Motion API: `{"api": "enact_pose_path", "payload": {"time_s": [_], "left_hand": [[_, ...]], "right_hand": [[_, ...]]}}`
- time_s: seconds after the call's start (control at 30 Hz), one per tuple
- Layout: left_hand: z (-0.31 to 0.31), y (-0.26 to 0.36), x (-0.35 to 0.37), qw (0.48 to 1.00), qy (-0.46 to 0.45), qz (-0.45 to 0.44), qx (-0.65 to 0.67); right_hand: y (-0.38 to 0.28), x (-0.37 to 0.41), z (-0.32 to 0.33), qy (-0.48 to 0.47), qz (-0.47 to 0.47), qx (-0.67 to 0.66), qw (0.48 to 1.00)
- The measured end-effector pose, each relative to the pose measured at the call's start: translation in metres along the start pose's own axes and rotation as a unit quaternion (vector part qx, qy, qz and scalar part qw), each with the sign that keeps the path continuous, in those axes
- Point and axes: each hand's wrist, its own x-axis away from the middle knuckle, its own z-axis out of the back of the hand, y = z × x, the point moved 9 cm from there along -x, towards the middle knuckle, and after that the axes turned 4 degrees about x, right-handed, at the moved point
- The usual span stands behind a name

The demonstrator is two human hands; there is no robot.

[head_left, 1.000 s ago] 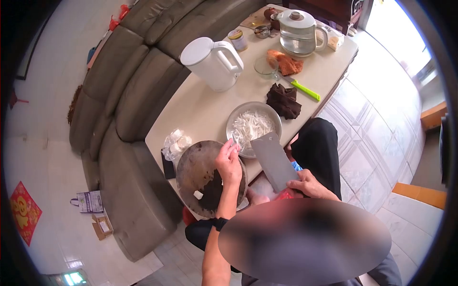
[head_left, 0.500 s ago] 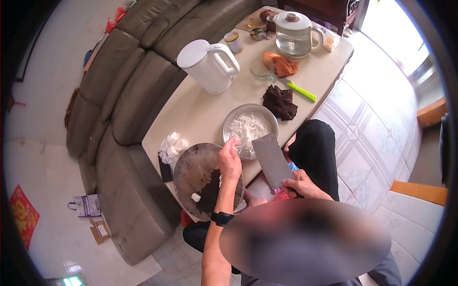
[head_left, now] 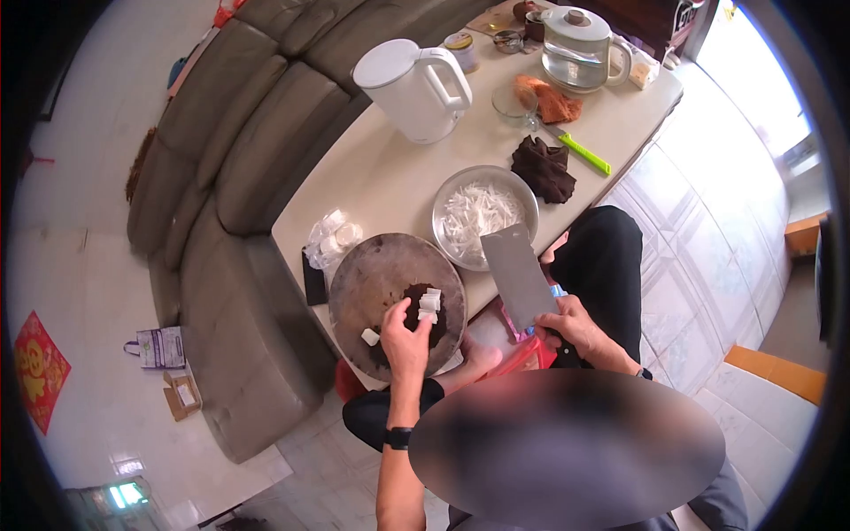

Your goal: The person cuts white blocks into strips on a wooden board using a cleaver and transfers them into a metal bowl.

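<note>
My left hand is over the round chopping board, its thumb and fingertips apart beside white pieces on a dark wet patch. Whether the fingertips touch the pieces is hard to tell. One more white chunk lies to the left on the board. My right hand is closed round the handle of a broad cleaver, its blade raised at the near rim of a metal bowl. White shreds lie inside that bowl.
Behind the bowl are a white kettle, a dark cloth, a green-handled knife, a glass cup, an orange cloth and a glass pitcher. A plastic bag lies left of the board.
My left hand has moved from the bowl's edge down to the white pieces on the board. The right hand still holds the cleaver near the bowl. The whole view has shifted.
</note>
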Motion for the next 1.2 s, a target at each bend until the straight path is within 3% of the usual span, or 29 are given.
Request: {"api": "enact_pose_path", "payload": {"time_s": [0.07,0.37,0.53,0.93,1.2], "left_hand": [[-0.002,0.005,0.019,0.996,0.051,-0.059,-0.047],[-0.005,-0.025,0.037,0.992,0.124,-0.015,0.029],[0.006,-0.028,0.052,0.989,0.113,-0.089,-0.015],[0.029,-0.046,0.088,0.977,0.177,-0.085,-0.079],[0.018,-0.034,0.063,0.981,0.126,-0.124,-0.084]], "right_hand": [[0.001,-0.002,-0.004,-0.01,0.005,0.011,1.0],[0.019,-0.008,-0.005,0.023,-0.013,0.093,0.995],[0.012,-0.004,-0.012,0.028,0.008,0.121,0.992],[0.016,0.005,-0.03,0.014,-0.011,0.166,0.986],[0.022,0.005,-0.035,0.022,-0.033,0.153,0.987]]}}
